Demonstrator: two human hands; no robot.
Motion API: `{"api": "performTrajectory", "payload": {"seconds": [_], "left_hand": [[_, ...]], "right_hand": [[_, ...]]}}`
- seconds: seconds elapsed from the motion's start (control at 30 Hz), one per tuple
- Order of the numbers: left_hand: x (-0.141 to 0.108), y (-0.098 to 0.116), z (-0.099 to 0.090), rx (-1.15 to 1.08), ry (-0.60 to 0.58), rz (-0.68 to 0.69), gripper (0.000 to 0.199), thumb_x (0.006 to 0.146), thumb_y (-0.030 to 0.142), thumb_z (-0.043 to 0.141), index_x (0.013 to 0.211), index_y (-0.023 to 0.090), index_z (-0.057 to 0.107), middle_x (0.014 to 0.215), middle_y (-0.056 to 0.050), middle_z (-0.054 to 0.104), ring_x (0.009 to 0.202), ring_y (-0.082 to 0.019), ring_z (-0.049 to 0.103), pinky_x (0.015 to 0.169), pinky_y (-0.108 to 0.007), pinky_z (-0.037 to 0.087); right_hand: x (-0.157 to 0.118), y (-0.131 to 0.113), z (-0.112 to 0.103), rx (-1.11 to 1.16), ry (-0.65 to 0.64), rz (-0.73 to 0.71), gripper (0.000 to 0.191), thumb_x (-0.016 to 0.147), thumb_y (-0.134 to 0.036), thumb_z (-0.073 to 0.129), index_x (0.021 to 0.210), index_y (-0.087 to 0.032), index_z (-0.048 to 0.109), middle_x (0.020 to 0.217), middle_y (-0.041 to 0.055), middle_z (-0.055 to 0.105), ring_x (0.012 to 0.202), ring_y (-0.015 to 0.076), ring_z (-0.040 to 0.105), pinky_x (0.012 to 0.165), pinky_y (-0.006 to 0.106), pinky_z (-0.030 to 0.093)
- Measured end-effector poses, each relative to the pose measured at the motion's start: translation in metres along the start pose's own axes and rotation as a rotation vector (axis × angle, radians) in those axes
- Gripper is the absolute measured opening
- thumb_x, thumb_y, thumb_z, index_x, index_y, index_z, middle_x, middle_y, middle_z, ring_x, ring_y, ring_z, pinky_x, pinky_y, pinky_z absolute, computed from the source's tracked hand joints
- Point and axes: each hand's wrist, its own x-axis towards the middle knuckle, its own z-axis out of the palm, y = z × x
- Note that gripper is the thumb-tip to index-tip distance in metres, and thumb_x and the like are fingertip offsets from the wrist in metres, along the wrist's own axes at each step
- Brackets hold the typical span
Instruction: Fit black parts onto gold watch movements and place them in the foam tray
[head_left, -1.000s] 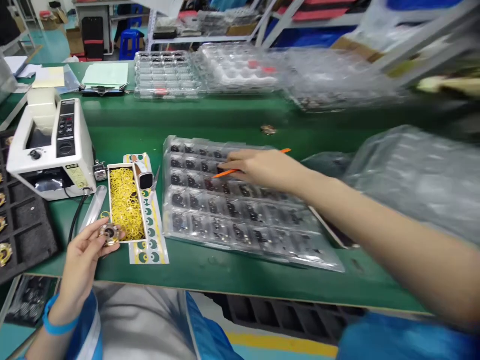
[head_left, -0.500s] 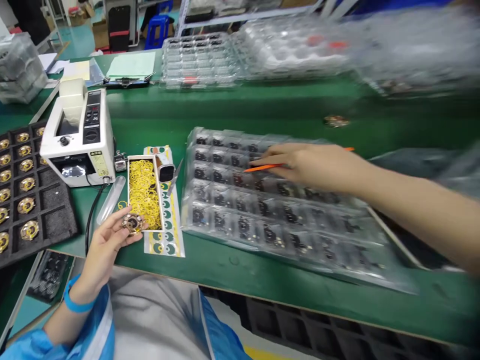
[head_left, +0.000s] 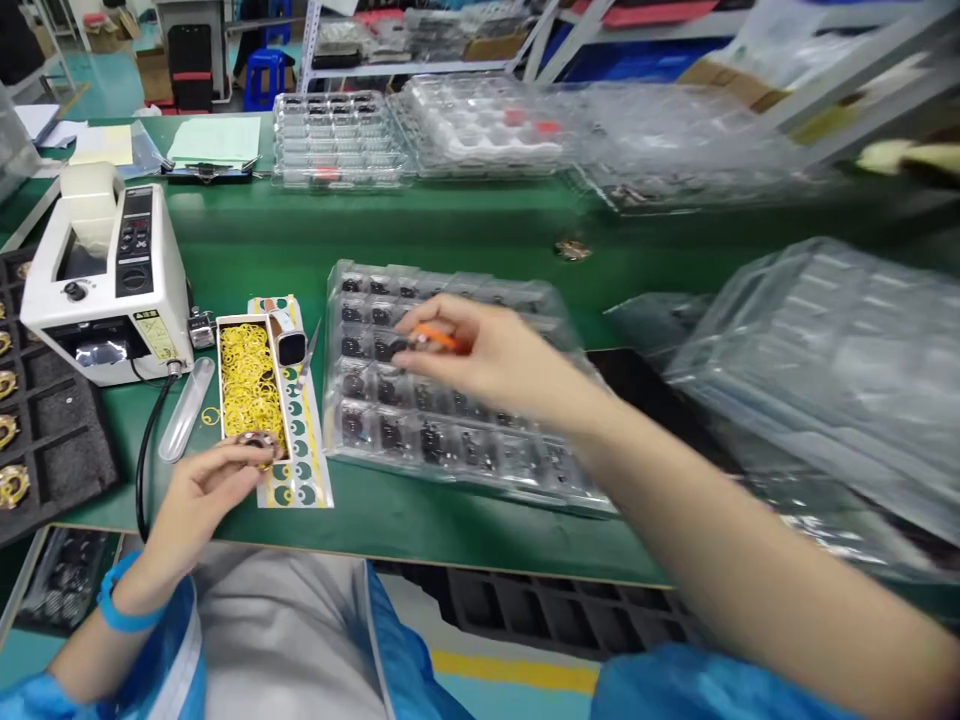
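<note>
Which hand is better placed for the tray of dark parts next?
Probably the right hand: it is over the tray, holding an orange stick. The left hand is by the yellow rings, holding a round part.

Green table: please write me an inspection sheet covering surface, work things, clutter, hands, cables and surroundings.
Surface: green table, holding several things.
Work things: clear tray with dark parts; white box of yellow rings.
Clutter: loose part behind the clear tray.
Hands: left hand holds a round part at the white box's near end; right hand holds an orange tool over the clear tray.
Cables: black cable at the white machine.
Surroundings: blue stool beyond.
</note>
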Motion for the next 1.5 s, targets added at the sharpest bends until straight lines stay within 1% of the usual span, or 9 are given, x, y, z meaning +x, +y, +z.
{"api": "performTrajectory", "payload": {"seconds": [0.13,0.23,0.37,0.47,0.63,0.8,1.0,1.2,1.5], "left_hand": [[0.009,0.003,0.013,0.073,-0.11,0.019,0.019,0.072,0.037,0.083,0.08,0.019,0.081,0.081,-0.007,0.074,0.076,-0.019,0.069,0.069,-0.027,0.058],[0.01,0.001,0.016,0.028,-0.125,0.004,0.021,0.07,0.038,0.083,0.069,0.018,0.078,0.07,-0.005,0.071,0.065,-0.016,0.064,0.062,-0.025,0.054],[0.006,0.0,0.013,-0.036,-0.082,-0.082,0.019,0.069,0.033,0.083,0.064,0.017,0.075,0.062,-0.002,0.069,0.057,-0.012,0.06,0.057,-0.023,0.049],[0.005,0.001,0.01,-0.085,-0.055,-0.156,0.017,0.066,0.03,0.084,0.061,0.017,0.074,0.059,-0.001,0.068,0.054,-0.012,0.06,0.057,-0.022,0.051],[0.001,0.0,0.009,-0.166,-0.114,-0.206,0.013,0.071,0.028,0.083,0.066,0.018,0.077,0.066,-0.002,0.072,0.06,-0.012,0.065,0.063,-0.021,0.055],[-0.008,-0.009,0.008,-0.243,-0.136,-0.088,0.017,0.085,0.026,0.073,0.101,0.025,0.079,0.105,-0.004,0.077,0.092,-0.018,0.072,0.08,-0.028,0.062],[-0.015,-0.017,0.009,-0.213,-0.15,0.1,0.041,0.094,0.021,0.064,0.134,0.032,0.062,0.134,-0.007,0.065,0.117,-0.024,0.066,0.092,-0.032,0.06],[-0.014,-0.016,0.012,-0.189,-0.133,0.13,0.04,0.095,0.02,0.064,0.132,0.033,0.064,0.131,-0.006,0.067,0.112,-0.023,0.069,0.092,-0.031,0.061],[-0.014,-0.014,0.016,-0.172,-0.073,0.151,0.036,0.093,0.017,0.065,0.126,0.033,0.069,0.125,-0.004,0.072,0.116,-0.02,0.067,0.091,-0.022,0.059]], "right_hand": [[-0.043,-0.063,0.056,0.348,-0.178,-0.178,0.031,0.088,-0.023,0.059,0.119,-0.02,0.055,0.063,-0.0068,0.055,0.052,0.0097,0.048,0.047,0.021,0.037],[-0.059,-0.077,0.082,0.362,-0.199,-0.243,0.033,0.091,-0.016,0.056,0.124,-0.021,0.052,0.059,-0.0094,0.049,0.05,0.0092,0.045,0.046,0.021,0.036],[-0.062,-0.071,0.089,0.164,0.026,-0.45,0.03,0.096,-0.02,0.054,0.126,-0.021,0.052,0.076,-0.0012,0.064,0.058,0.0108,0.056,0.049,0.022,0.043],[-0.062,-0.07,0.085,-0.21,0.281,-0.737,0.018,0.096,-0.016,0.053,0.108,-0.022,0.063,0.084,0.0039,0.072,0.059,0.0123,0.057,0.05,0.024,0.044],[-0.069,-0.072,0.087,-0.43,0.339,-1.012,0.031,0.098,-0.007,0.043,0.088,-0.018,0.071,0.073,0.0025,0.074,0.049,0.0102,0.052,0.042,0.023,0.04],[-0.08,-0.073,0.104,-0.042,0.405,-0.582,0.02,0.093,-0.005,0.053,0.099,-0.017,0.068,0.083,0.0058,0.072,0.068,0.0144,0.063,0.058,0.026,0.052],[-0.073,-0.082,0.114,0.556,0.284,-0.07,0.012,0.085,-0.013,0.068,0.077,-0.022,0.071,0.085,0.0033,0.065,0.076,0.0147,0.065,0.058,0.023,0.051],[-0.064,-0.085,0.114,0.679,0.199,0.009,0.012,0.08,-0.015,0.071,0.071,-0.022,0.071,0.084,0.0017,0.066,0.077,0.0129,0.065,0.066,0.023,0.053],[-0.065,-0.09,0.124,0.546,0.31,-0.041,0.012,0.083,-0.012,0.069,0.074,-0.021,0.07,0.083,0.0002,0.066,0.076,0.0122,0.064,0.066,0.023,0.054]]}}
